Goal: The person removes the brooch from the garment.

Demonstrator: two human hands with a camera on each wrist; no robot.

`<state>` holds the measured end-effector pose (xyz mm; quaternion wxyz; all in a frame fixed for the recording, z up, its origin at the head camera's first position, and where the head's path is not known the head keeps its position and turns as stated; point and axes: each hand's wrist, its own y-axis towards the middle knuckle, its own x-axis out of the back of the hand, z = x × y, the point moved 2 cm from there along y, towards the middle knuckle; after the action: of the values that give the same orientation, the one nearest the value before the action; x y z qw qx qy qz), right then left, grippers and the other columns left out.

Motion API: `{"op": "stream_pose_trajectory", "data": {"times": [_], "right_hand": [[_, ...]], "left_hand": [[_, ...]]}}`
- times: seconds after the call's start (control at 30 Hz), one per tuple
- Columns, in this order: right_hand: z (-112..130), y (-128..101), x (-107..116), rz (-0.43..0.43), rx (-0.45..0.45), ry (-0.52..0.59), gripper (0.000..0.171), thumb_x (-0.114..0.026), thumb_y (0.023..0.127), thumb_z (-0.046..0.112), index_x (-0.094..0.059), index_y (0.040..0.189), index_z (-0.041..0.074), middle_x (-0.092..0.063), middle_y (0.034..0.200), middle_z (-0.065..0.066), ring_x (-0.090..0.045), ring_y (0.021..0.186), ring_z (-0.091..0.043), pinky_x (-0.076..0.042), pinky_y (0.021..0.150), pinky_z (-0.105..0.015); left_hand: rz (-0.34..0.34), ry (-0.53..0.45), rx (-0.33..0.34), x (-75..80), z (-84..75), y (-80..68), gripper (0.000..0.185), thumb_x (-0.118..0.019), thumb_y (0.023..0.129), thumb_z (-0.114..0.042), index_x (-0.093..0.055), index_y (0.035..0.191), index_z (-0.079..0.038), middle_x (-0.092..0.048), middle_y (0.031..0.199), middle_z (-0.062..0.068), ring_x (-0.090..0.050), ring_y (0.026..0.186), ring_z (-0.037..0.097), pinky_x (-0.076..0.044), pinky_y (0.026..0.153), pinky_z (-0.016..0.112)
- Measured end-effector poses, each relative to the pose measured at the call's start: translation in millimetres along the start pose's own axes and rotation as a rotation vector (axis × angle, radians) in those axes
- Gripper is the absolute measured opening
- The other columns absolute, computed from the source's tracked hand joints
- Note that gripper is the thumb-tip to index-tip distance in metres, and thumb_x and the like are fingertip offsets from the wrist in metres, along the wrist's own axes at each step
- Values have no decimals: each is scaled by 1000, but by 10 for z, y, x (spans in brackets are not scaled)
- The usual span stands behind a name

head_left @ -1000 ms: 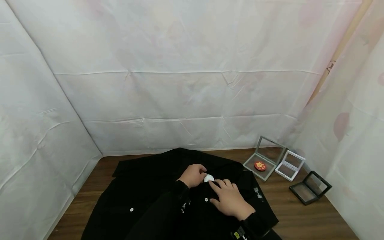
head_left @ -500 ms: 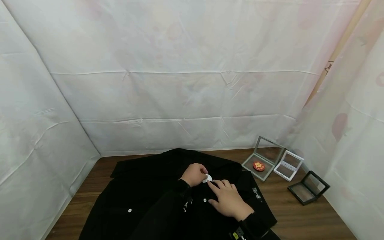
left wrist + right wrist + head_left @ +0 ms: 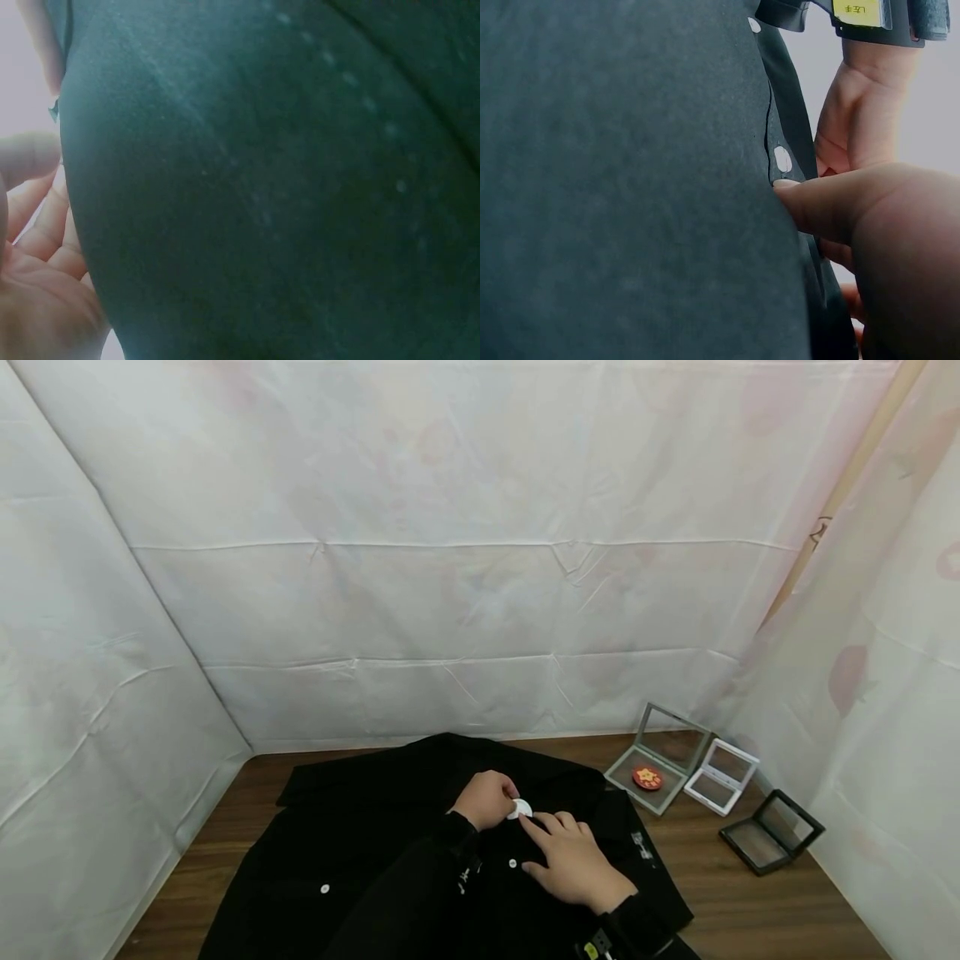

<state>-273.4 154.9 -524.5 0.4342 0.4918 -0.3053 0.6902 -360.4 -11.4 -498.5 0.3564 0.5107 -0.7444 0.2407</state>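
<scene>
Head view: a black jacket (image 3: pixel 375 852) of matte woven cloth is spread flat on the wooden table (image 3: pixel 750 902), its long axis running from the near edge to the far wall, collar pointing away. The right hand (image 3: pixel 573 860) is laid on the front placket with fingers nearly straight, pressing the cloth beside a small white snap (image 3: pixel 512 863). Just beyond, the left hand (image 3: pixel 487 797) is curled, pinching a round white badge (image 3: pixel 521 810) against the jacket's chest. Farther right, 3 hinged square display cases are seen: a grey one (image 3: pixel 651 760) holding a red disc (image 3: pixel 647 777), a white one (image 3: pixel 722 775), a black one (image 3: pixel 772 831).
</scene>
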Motion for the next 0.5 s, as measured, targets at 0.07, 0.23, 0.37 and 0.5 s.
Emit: {"op": "stream_pose_trajectory", "data": {"times": [0.07,0.23,0.37,0.5], "right_hand": [[-4,0,-7,1,1,4,67,-67,99,44,-45,158,20,-46,155,-9,-42,135,-34,-36,106,-58],[-21,6,-24,7,4,17,67,-68,99,45,-45,158,21,-46,155,-10,-41,136,-34,-35,106,-59],[-20,3,-6,0,11,26,68,-68,99,44,-44,158,20,-46,155,-11,-42,136,-35,-35,106,-59],[-30,-3,1,-15,19,18,68,-68,99,44,-44,158,19,-46,154,-12,-42,135,-35,-36,106,-59]], "left_hand": [[-9,7,-11,0,3,-5,8,-71,92,-1,-76,91,-7,-66,78,-4,-57,66,11,-51,65,30],[-24,24,-36,15,19,-2,9,-72,89,0,-77,89,-7,-67,78,-4,-57,66,10,-51,64,29],[-8,23,-19,39,37,5,8,-73,90,-2,-77,88,-8,-66,78,-5,-57,67,10,-51,64,30],[5,26,3,53,69,14,9,-73,91,-4,-77,87,-10,-66,78,-6,-58,68,11,-52,65,31]]}}
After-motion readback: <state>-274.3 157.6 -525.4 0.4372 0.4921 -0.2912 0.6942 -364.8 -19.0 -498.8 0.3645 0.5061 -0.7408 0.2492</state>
